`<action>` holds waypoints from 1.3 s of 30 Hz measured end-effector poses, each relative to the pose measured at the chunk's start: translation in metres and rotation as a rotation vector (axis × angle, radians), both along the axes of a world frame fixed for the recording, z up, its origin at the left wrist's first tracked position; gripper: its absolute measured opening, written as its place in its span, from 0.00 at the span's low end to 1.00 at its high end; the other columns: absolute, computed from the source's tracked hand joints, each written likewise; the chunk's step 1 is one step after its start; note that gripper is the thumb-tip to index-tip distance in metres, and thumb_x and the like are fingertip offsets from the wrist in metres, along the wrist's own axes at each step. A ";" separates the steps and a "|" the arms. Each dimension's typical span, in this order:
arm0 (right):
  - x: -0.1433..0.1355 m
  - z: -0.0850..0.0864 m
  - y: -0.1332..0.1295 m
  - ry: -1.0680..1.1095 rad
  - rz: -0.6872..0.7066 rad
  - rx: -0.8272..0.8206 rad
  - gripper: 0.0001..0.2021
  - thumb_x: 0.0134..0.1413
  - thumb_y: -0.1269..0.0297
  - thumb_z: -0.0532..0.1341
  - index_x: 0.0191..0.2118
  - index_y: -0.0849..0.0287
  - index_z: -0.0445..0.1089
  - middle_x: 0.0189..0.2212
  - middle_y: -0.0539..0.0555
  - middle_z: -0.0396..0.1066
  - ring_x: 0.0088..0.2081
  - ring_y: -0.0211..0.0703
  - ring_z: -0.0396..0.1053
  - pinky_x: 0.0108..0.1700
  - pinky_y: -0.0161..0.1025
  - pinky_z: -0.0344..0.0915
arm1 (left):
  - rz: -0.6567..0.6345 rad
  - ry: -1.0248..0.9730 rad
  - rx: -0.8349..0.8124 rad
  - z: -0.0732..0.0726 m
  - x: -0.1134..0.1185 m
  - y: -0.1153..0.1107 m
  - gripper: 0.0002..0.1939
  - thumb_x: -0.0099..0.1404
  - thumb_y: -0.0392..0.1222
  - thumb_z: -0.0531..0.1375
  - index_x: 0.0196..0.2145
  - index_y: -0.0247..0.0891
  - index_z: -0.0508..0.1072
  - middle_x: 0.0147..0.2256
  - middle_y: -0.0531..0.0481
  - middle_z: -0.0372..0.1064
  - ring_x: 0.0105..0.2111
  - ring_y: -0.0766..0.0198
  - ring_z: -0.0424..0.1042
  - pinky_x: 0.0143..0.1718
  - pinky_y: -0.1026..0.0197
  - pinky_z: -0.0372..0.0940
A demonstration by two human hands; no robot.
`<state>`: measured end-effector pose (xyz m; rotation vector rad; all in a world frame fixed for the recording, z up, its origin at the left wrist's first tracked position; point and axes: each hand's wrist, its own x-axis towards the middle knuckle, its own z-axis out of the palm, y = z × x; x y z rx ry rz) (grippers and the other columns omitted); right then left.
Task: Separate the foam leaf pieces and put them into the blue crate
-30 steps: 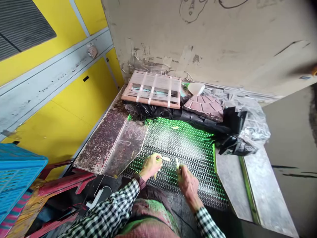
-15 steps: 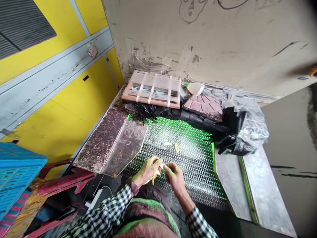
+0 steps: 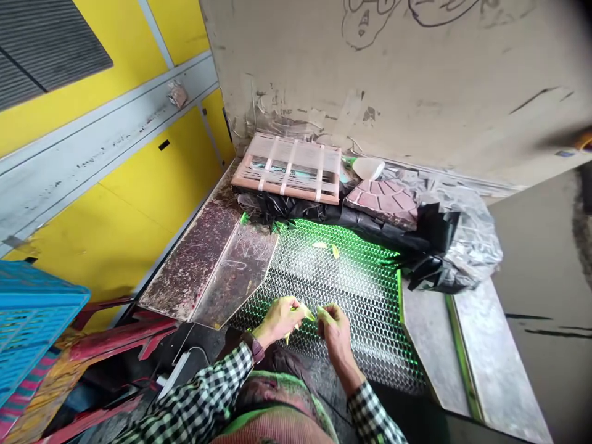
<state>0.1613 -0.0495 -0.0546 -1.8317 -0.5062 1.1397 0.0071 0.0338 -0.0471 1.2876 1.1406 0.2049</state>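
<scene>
My left hand (image 3: 283,319) is closed around several thin, yellow, leaf-shaped pieces (image 3: 307,312). One piece sticks out toward my right hand, and another points down below the fingers. My right hand (image 3: 335,327) is just to the right, thumb and fingers pressed together; whatever they may hold is too small to make out. Both hands hover over the near part of a metal mesh belt (image 3: 370,308) lit green and white. Farther up the belt lie two more pieces, a pale one (image 3: 319,245) and a yellow one (image 3: 335,251).
Metal side plates (image 3: 235,265) flank the belt. Across its far end, black plastic sheeting (image 3: 319,213) carries a wrapped wooden frame (image 3: 287,169), a pinkish tile-patterned slab (image 3: 383,200) and a white dish (image 3: 368,168). A blue crate (image 3: 41,320) stands left, beside red metal bars (image 3: 123,339).
The two loose pieces on the belt have moved farther from me. My hands have drawn slightly apart, and one yellow piece now extends from my left fingers toward the right hand.
</scene>
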 end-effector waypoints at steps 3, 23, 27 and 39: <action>0.018 0.000 0.000 -0.154 0.042 -0.016 0.21 0.54 0.41 0.64 0.30 0.54 0.66 0.19 0.47 0.66 0.21 0.40 0.61 0.23 0.37 0.58 | -0.073 0.064 0.071 -0.001 0.004 0.006 0.10 0.63 0.44 0.59 0.26 0.38 0.70 0.22 0.52 0.72 0.20 0.66 0.67 0.24 0.65 0.57; 0.047 0.011 0.000 -0.725 0.161 -0.151 0.28 0.62 0.35 0.51 0.39 0.55 0.71 0.24 0.53 0.71 0.23 0.43 0.62 0.26 0.37 0.52 | -0.051 0.230 0.190 0.001 0.011 0.024 0.13 0.74 0.48 0.53 0.33 0.40 0.68 0.25 0.53 0.70 0.19 0.65 0.63 0.21 0.64 0.52; 0.026 0.031 0.004 -0.370 0.304 0.030 0.25 0.64 0.37 0.55 0.39 0.56 0.71 0.28 0.53 0.73 0.26 0.44 0.66 0.27 0.38 0.60 | 0.108 -0.038 -0.030 0.007 0.006 0.025 0.20 0.75 0.58 0.49 0.39 0.40 0.70 0.28 0.50 0.72 0.19 0.65 0.64 0.21 0.63 0.57; -0.004 0.018 0.012 -0.077 0.340 0.095 0.20 0.64 0.42 0.60 0.36 0.56 0.69 0.25 0.48 0.67 0.26 0.40 0.63 0.27 0.35 0.59 | 0.255 -0.271 -0.189 0.013 0.012 0.014 0.23 0.68 0.64 0.58 0.37 0.38 0.71 0.28 0.53 0.68 0.19 0.69 0.61 0.20 0.66 0.55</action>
